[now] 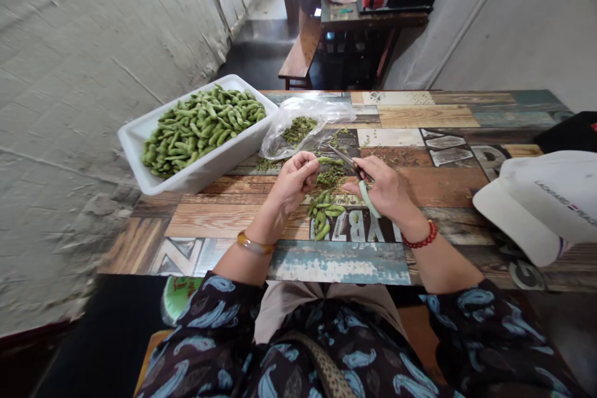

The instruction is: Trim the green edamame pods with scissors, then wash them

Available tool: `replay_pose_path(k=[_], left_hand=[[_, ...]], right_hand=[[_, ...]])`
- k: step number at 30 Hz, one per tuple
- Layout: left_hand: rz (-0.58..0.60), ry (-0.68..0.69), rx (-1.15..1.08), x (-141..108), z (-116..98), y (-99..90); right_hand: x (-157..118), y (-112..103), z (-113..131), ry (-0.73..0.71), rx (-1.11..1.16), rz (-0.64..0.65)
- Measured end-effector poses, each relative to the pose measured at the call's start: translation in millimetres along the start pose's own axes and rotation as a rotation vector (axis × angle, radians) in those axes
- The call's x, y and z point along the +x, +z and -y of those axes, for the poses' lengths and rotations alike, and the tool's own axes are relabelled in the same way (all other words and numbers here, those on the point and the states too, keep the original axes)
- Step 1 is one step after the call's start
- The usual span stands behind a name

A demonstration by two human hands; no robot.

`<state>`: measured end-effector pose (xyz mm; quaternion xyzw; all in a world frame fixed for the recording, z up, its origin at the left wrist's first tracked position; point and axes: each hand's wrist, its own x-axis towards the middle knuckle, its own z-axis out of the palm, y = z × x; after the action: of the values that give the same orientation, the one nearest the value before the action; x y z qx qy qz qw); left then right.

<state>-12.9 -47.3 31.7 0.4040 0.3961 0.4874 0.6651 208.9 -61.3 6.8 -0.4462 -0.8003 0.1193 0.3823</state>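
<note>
Left hand (295,181) pinches a pod (330,161) at frame centre; right hand (386,188), just beside, grips scissors (368,199), blades near the pod. Trimmings (330,178) beneath, loose pods (334,212) below centre, more trimmings in the bag (333,113) above. Looks partway: tub (224,159), upper left, heaped; whether those pods or the loose ones are done, cannot tell. Tabletop (443,169) edge runs lower centre. Tub and wall (69,74) crowd left; more room rightward, up to cap (536,189).
</note>
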Motion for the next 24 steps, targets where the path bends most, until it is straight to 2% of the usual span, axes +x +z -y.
replay_pose_path(k=[6, 14, 19, 24], left_hand=[[-0.040, 0.017, -0.076, 1, 0, 0.6], [0.018, 0.059, 0.121, -4, 8, 10.3], [0.060, 0.039, 0.209, -5, 8, 9.1], [0.029, 0.113, 0.300, -1, 12, 5.1]], right_hand=[[-2, 1, 5, -0.015, 0.000, 0.113], [-1, 3, 8, -0.030, 0.000, 0.133], [-1, 1, 8, -0.042, 0.003, 0.131], [-1, 0, 9, -0.050, 0.013, 0.148]])
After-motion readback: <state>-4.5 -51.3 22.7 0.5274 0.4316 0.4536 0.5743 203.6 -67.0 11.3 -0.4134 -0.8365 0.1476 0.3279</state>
